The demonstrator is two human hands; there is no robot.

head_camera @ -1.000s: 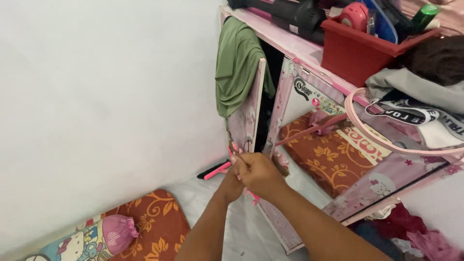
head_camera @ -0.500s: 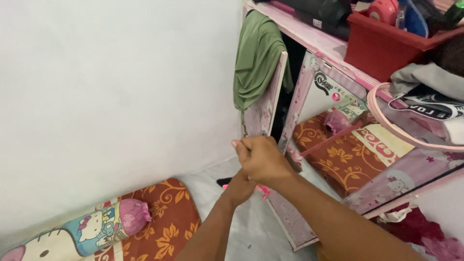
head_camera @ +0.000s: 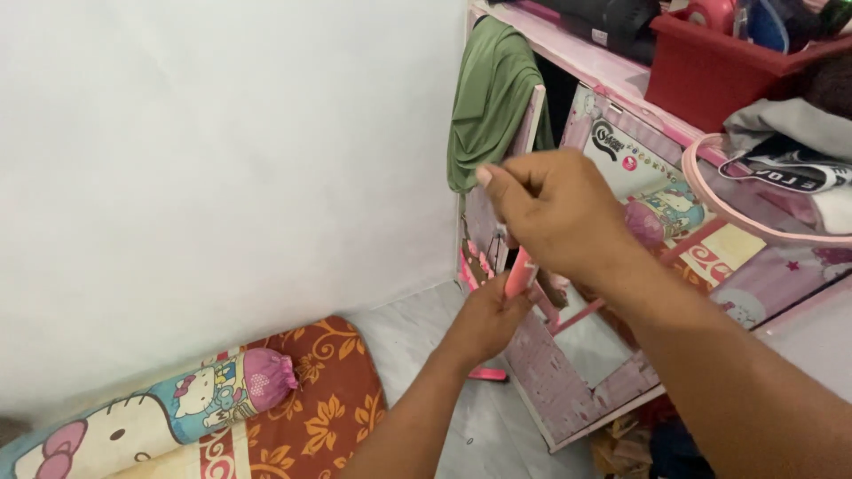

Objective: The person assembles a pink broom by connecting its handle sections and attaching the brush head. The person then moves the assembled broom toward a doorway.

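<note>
Between both hands, just past frame centre toward four o'clock, a slim pink plastic stick runs from one to seven o'clock, left hand gripping its lower end, right hand fisted closed above.

Pink stick smooth, probably plastic; green garment soft matt cloth; wall matt.

Two hands: left hand and right hand. One pink stick, one green cloth, one red bin, one bolster pillow.
</note>
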